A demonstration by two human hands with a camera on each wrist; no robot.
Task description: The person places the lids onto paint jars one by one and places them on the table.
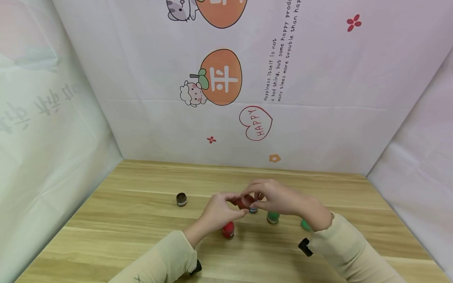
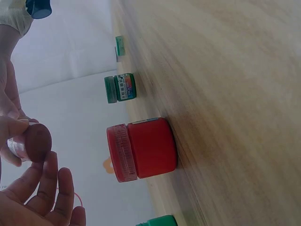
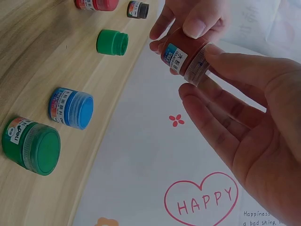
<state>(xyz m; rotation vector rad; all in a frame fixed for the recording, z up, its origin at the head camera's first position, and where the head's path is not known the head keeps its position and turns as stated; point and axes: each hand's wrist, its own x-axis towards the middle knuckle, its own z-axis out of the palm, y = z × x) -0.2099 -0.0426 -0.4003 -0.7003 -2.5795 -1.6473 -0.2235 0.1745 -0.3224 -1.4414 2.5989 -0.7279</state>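
Both hands hold a small brown paint jar above the table, tilted on its side. My left hand grips its body, with the thumb across the brown side in the right wrist view. Around the clear lid my right hand has its thumb on one side and fingertips on the other. Below the left hand a red paint jar stands on the table. Near the right hand are a blue paint jar and a green paint jar, both with lids on.
A dark paint jar stands apart on the left of the wooden table. Another green jar is in the right wrist view. Part of a green item shows beside the right forearm. A printed white sheet rises behind the table.
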